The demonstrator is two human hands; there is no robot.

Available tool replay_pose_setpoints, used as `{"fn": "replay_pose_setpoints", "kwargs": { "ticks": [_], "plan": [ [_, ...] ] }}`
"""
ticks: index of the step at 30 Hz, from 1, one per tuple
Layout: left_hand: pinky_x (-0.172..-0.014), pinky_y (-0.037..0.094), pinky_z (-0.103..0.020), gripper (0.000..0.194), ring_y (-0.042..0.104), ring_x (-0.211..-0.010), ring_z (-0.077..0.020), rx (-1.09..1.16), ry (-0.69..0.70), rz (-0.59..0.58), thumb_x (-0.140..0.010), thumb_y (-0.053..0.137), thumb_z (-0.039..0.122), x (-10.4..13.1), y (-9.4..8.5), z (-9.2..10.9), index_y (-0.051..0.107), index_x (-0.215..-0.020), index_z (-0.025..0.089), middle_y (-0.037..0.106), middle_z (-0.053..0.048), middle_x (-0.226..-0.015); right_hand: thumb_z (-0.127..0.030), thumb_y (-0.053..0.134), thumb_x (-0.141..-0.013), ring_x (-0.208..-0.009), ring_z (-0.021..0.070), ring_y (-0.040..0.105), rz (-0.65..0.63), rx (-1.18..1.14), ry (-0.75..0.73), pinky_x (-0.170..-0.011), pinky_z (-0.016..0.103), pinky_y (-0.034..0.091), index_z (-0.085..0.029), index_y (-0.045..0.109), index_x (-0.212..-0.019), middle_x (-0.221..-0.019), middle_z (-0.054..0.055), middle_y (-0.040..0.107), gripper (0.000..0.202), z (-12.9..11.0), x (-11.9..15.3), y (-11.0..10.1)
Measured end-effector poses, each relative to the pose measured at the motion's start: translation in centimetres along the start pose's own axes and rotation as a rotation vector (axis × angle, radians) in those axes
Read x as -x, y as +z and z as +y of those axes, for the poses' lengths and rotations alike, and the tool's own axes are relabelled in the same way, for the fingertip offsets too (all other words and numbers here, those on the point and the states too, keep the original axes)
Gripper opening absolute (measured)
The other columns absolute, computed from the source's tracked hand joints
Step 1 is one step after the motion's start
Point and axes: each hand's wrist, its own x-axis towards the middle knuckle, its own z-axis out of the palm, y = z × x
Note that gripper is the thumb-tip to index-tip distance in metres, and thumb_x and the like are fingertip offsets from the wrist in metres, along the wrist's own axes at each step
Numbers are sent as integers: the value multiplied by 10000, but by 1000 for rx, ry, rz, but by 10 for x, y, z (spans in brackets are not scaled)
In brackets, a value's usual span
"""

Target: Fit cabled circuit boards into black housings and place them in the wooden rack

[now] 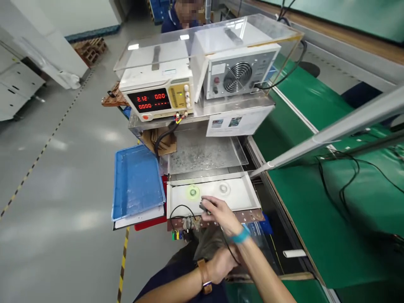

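Note:
My right hand (219,213), with a blue band at the wrist, is closed on a small dark plug (203,206) over the front edge of a white tray (179,206). A thin black cable (224,239) runs down from below this hand toward my left hand (222,264). My left hand, wearing a brown-strapped watch, is low near my lap, and its fingers are blurred and partly hidden behind my right forearm. Two round pieces lie in the tray, a yellow-green ring (192,192) and a whitish ring (224,189). Left of my right hand, a metal fixture (190,223) sits on a brown perforated strip (249,216).
A power supply (158,94) with red digits and a fan-cooled unit (240,75) stand on the shelf under a clear cover. A blue bin (137,183) is at left. A grey pole (315,143) slants across the right, above a green bench (315,210). Another person (170,21) is behind.

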Motion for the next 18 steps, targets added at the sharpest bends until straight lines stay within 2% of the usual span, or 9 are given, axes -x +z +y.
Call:
{"fn": "replay_pose_setpoints", "kwargs": {
  "ticks": [2, 3, 4, 6, 9, 11, 13, 16, 18],
  "plan": [
    [-704, 528, -463, 705, 588, -508, -231, 181, -129, -16, -794, 395, 859, 13, -22, 3, 591, -612, 206, 567, -49, -492, -416, 627, -951, -876, 212, 712, 69, 204, 4, -781, 343, 585, -129, 664, -1213, -1099, 119, 694, 390, 10, -61, 26],
    [-686, 522, -444, 725, 555, -468, -206, 261, -167, 4, -763, 391, 896, 20, -36, 4, 571, -635, 206, 525, -16, -462, -367, 664, -937, -950, 228, 700, 95, 292, 9, -840, 367, 576, -113, 657, -1205, -1135, 132, 683, 369, 17, -85, 37],
    [-676, 514, -418, 722, 530, -448, -183, 328, -183, 50, -724, 447, 913, 29, -53, 7, 567, -675, 203, 497, 17, -448, -340, 683, -932, -1002, 236, 685, 103, 358, 14, -882, 395, 567, -112, 649, -1203, -1165, 131, 674, 355, 24, -105, 47],
    [-643, 489, -357, 687, 506, -432, -151, 352, -129, 169, -662, 617, 872, 50, -91, 11, 582, -760, 193, 487, 56, -453, -329, 677, -950, -1054, 233, 663, 100, 482, 21, -921, 437, 559, -132, 634, -1213, -1209, 109, 658, 331, 39, -131, 62],
    [-578, 444, -297, 636, 487, -412, -123, 265, -27, 360, -613, 777, 767, 86, -151, 17, 595, -807, 189, 495, 72, -459, -338, 650, -974, -1095, 233, 648, 75, 628, 17, -939, 459, 558, -163, 627, -1233, -1261, 88, 638, 313, 57, -146, 77],
    [-539, 420, -278, 661, 479, -410, -118, 168, -5, 474, -585, 789, 775, 108, -186, 22, 612, -833, 187, 495, 75, -461, -332, 652, -974, -1135, 244, 633, 63, 696, 3, -960, 470, 550, -166, 629, -1240, -1295, 94, 624, 314, 65, -150, 83],
    [-502, 392, -265, 699, 460, -411, -115, 6, 29, 579, -580, 755, 813, 124, -213, 30, 636, -862, 186, 494, 76, -477, -328, 651, -974, -1161, 250, 622, 57, 740, -6, -976, 477, 542, -169, 629, -1245, -1319, 98, 613, 315, 71, -152, 87],
    [-506, 409, -282, 680, 503, -477, -149, -351, 128, 728, -673, 649, 838, 135, -232, 50, 680, -872, 188, 544, 38, -541, -331, 649, -975, -1166, 252, 619, 64, 744, -2, -977, 475, 542, -170, 625, -1254, -1331, 103, 606, 323, 73, -154, 89],
    [-601, 476, -325, 603, 597, -616, -207, -626, 246, 792, -790, 570, 783, 134, -229, 69, 708, -879, 203, 646, -23, -658, -336, 651, -973, -1180, 257, 610, 78, 703, -4, -989, 486, 532, -178, 620, -1263, -1343, 100, 599, 332, 70, -153, 89]
  ]
}}
